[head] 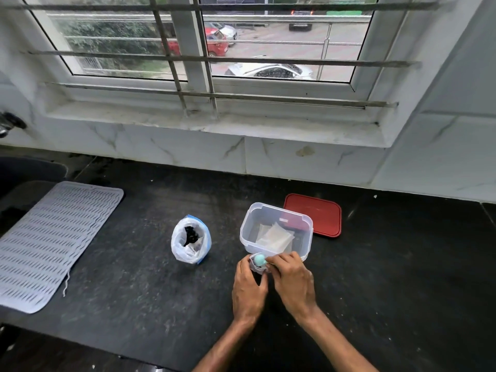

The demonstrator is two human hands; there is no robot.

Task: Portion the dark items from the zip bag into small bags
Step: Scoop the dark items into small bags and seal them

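The zip bag (191, 241) stands open on the black counter, with dark items (191, 234) visible inside it. Right of it, a clear plastic box (276, 229) holds several small clear bags (275, 236). In front of the box, my left hand (248, 288) grips a small clear bag (256, 267) upright. My right hand (294, 280) pinches a pale green scoop (259, 259) at the small bag's mouth. The lower part of the small bag is hidden by my fingers.
A red lid (314, 214) lies behind the box on the right. A grey ribbed mat (53, 242) covers the counter's left side. A tiled wall and window sill (214, 124) bound the counter at the back.
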